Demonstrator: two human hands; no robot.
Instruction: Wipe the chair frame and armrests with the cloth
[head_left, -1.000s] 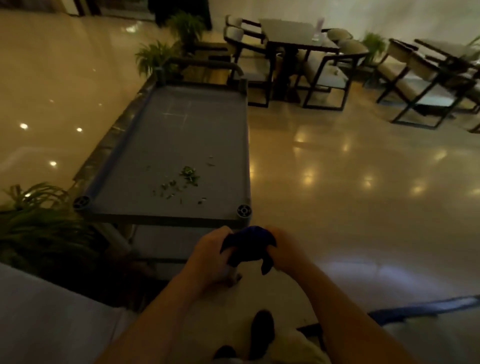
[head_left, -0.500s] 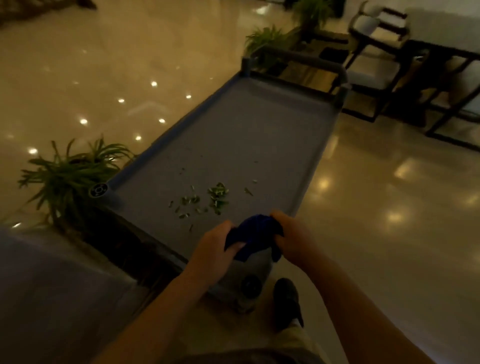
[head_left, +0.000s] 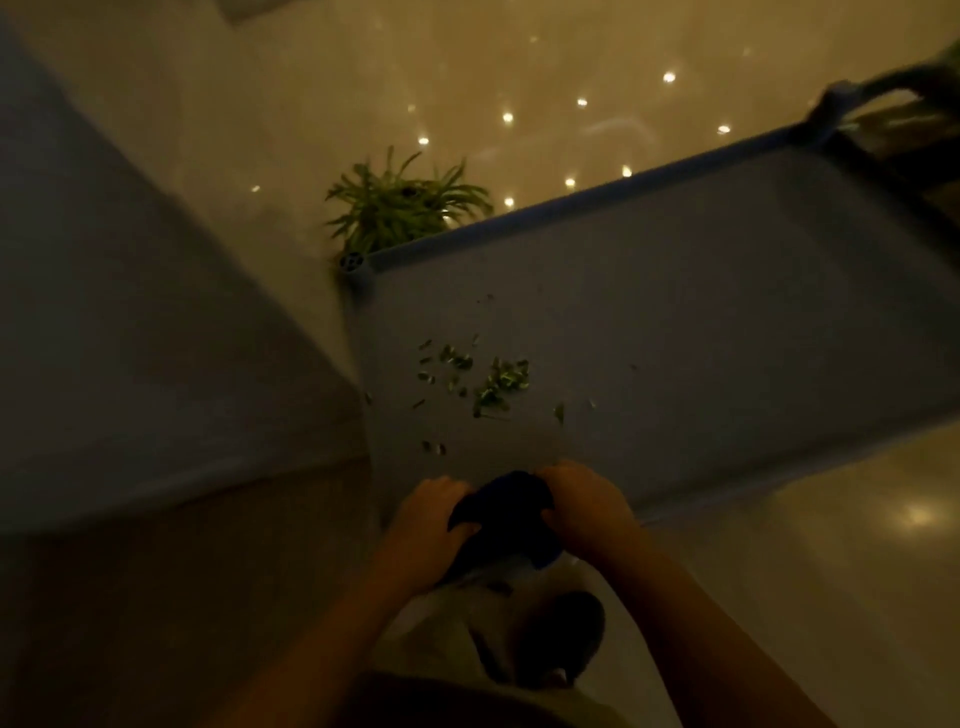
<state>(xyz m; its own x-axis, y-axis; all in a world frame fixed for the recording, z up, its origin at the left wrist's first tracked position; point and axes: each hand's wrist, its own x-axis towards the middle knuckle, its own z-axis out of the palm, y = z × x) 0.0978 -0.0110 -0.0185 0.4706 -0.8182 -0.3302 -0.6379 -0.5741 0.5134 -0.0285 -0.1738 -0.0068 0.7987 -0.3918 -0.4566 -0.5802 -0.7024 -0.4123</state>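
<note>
A dark blue cloth (head_left: 501, 519) is bunched between both my hands, low in the middle of the head view. My left hand (head_left: 428, 519) grips its left side and my right hand (head_left: 582, 506) grips its right side. Both hands hover over the near edge of a grey cart top (head_left: 675, 322). No chair shows in this frame.
Green leaf scraps (head_left: 493, 384) lie scattered on the cart top just beyond my hands. A potted plant (head_left: 400, 208) stands on the shiny floor behind the cart's corner post (head_left: 353, 262). A grey slab (head_left: 130, 312) fills the left side. My dark shoe (head_left: 571, 634) is below the cloth.
The view has swung left and down, so the chairs and table have left the frame. My hands still hold the cloth, now over the cart's near edge.
</note>
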